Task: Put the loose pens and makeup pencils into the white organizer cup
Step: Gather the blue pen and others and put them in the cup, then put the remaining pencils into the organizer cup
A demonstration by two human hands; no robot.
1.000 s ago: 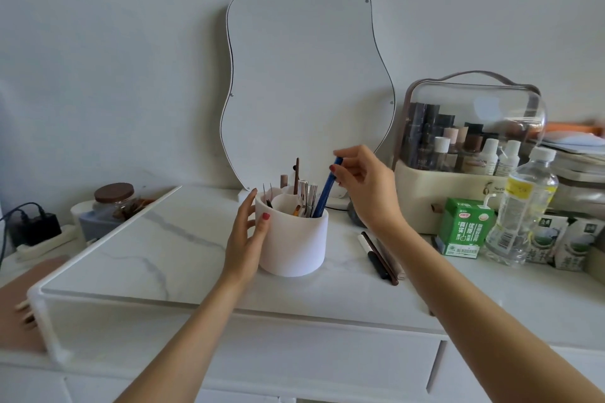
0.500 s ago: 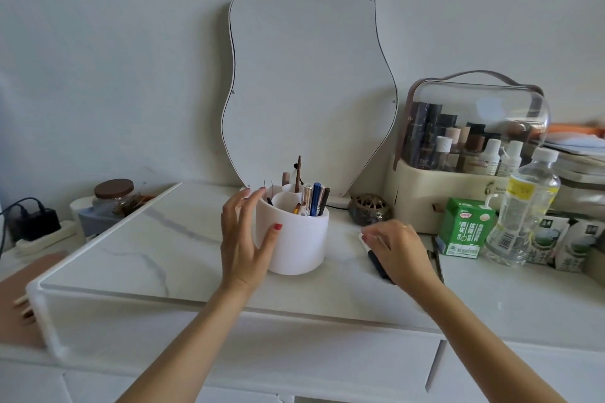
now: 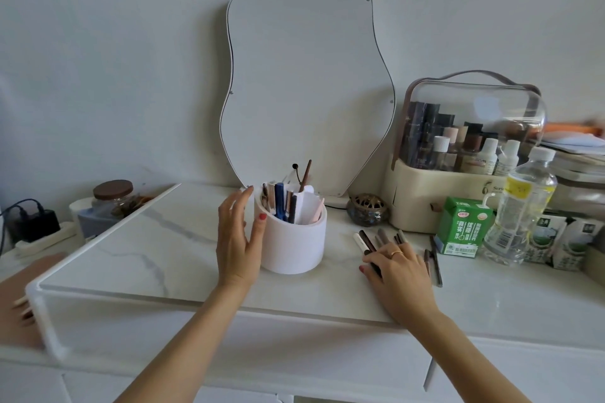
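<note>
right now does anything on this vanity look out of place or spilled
Nothing spilled. Loose makeup pencils lie scattered beside the white organizer cup, some under the right hand; two more lie by the green carton.

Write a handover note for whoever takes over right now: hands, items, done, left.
Left hand: open, steadying the white organizer cup.
Right hand: on the counter, gathering a bunch of loose pens; grip looks closed on them, not lifted.
Done: blue pen and several pencils stand in the cup.
Left: lift that bunch into the cup, then the two dark pencils lying beside the green carton.
</note>
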